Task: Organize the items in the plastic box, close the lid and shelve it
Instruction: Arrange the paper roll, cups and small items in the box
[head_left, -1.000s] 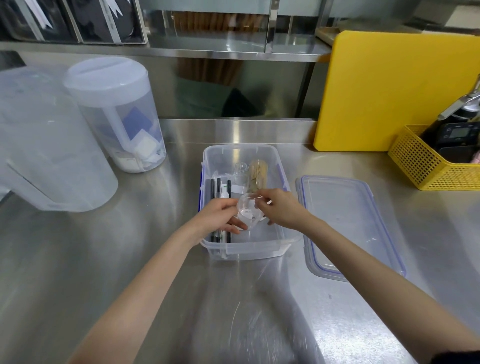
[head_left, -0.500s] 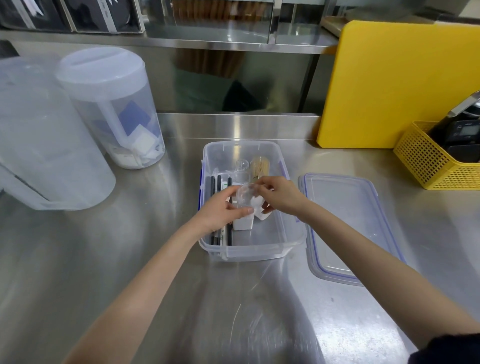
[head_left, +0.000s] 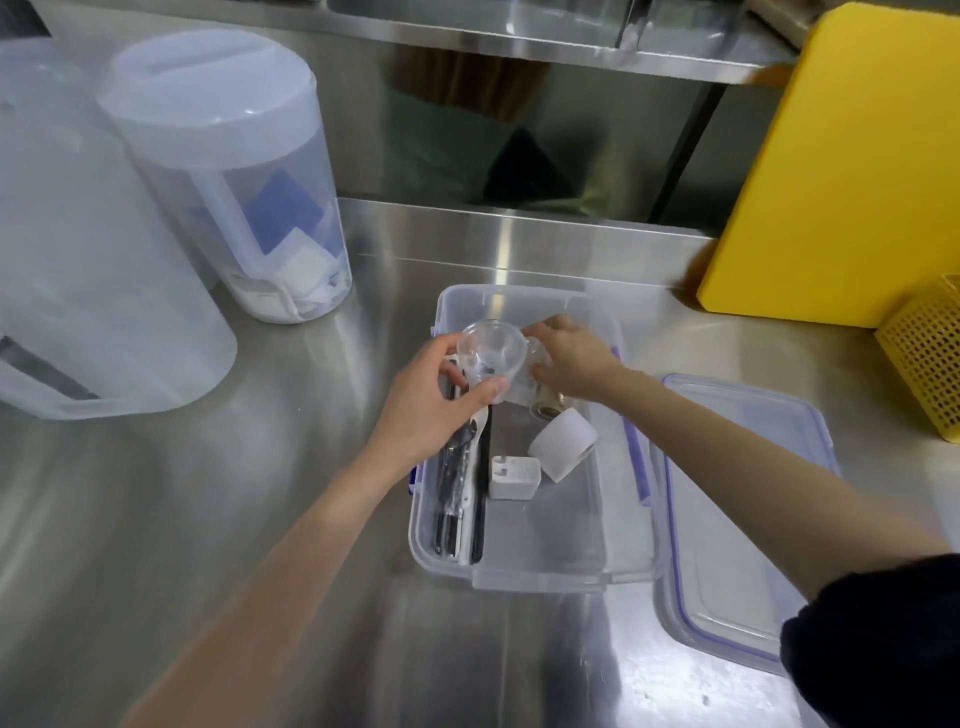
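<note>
Steel counter (head_left: 218, 519); pitchers (head_left: 228, 171) left, lid (head_left: 737, 525) right

We find the box (head_left: 524, 566) at centre of the counter (head_left: 208, 519), its lid (head_left: 737, 519) flat just beside it at 3 o'clock. Two jugs (head_left: 234, 171) stand at 10 o'clock. A board (head_left: 841, 171) leans at 2 o'clock, a basket (head_left: 930, 364) before it. In the box, utensils (head_left: 457, 483) lie along the 9 o'clock wall.

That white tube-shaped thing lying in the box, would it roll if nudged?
Probably. The white cylinder lies tilted on its curved side in the plastic box, so a nudge could roll it. It looks hollow, likely light. The white block beside it might stop it.
</note>
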